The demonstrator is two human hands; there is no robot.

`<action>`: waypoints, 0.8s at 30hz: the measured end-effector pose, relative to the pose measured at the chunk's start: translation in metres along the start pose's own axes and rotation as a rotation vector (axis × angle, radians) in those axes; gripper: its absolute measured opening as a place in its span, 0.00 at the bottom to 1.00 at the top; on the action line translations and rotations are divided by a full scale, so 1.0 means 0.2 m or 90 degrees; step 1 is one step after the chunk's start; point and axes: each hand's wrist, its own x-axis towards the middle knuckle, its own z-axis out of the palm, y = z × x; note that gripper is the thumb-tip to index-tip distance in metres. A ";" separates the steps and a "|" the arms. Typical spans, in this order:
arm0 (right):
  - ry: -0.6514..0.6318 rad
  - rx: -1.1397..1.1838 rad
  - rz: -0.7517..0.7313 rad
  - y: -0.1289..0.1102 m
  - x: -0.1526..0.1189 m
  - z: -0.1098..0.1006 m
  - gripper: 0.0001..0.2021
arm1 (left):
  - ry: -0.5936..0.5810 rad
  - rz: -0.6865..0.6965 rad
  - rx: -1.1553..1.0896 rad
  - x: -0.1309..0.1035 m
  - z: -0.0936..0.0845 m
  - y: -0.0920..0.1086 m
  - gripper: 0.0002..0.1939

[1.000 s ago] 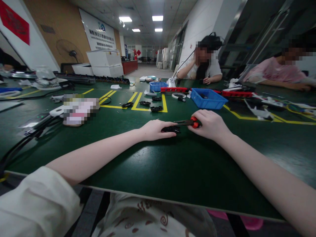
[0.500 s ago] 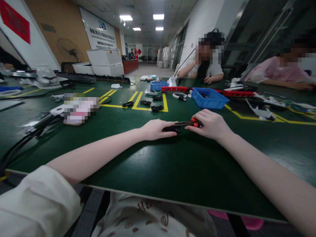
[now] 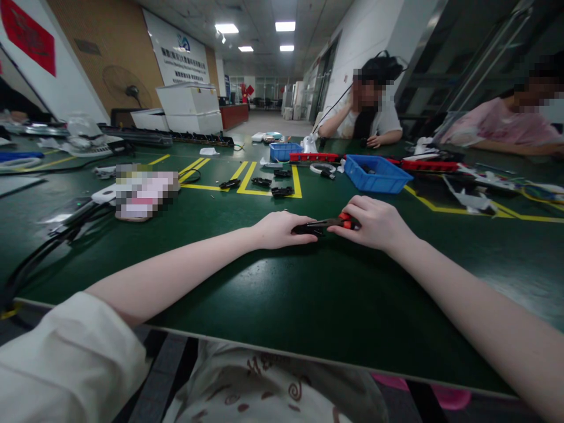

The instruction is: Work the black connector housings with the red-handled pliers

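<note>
My left hand (image 3: 278,230) is closed around a small black plastic part (image 3: 312,231), thumb on top and fingers below, just over the green table. Red-handled pliers (image 3: 325,223) are gripped in my right hand (image 3: 374,223), their dark jaws pointing left. The jaw tips meet the black part beside my left thumb; whether they clamp it I cannot tell. Beyond my hands, several similar black parts (image 3: 282,192) lie in and beside a yellow taped outline.
A blue bin (image 3: 376,175) stands beyond my right hand, and a smaller blue bin (image 3: 284,151) is farther back. On the left lie a phone (image 3: 147,197) and black cables (image 3: 53,247). Two people sit across the table at right. Red strips (image 3: 314,157) lie at the back.
The camera view has shifted slightly. The pliers' tips stay at the black part, and both hands keep nearly the same pose.
</note>
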 end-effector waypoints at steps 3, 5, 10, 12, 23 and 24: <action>-0.007 0.019 0.017 0.00 0.00 0.00 0.23 | 0.000 0.001 -0.001 0.00 0.00 0.00 0.26; -0.006 0.033 0.028 0.00 0.00 0.00 0.24 | 0.000 0.000 -0.001 0.00 0.00 0.00 0.26; -0.002 0.040 0.042 -0.01 -0.01 0.00 0.24 | 0.004 0.009 -0.019 0.00 0.00 -0.01 0.25; -0.009 0.037 0.048 -0.01 0.00 0.00 0.25 | 0.009 0.010 -0.020 0.00 0.01 -0.02 0.24; -0.084 0.064 0.084 -0.04 0.01 0.01 0.26 | 0.013 0.011 -0.018 0.01 0.01 -0.02 0.22; -0.091 0.066 0.083 -0.04 0.01 0.01 0.26 | 0.013 0.012 -0.020 0.01 0.01 -0.02 0.22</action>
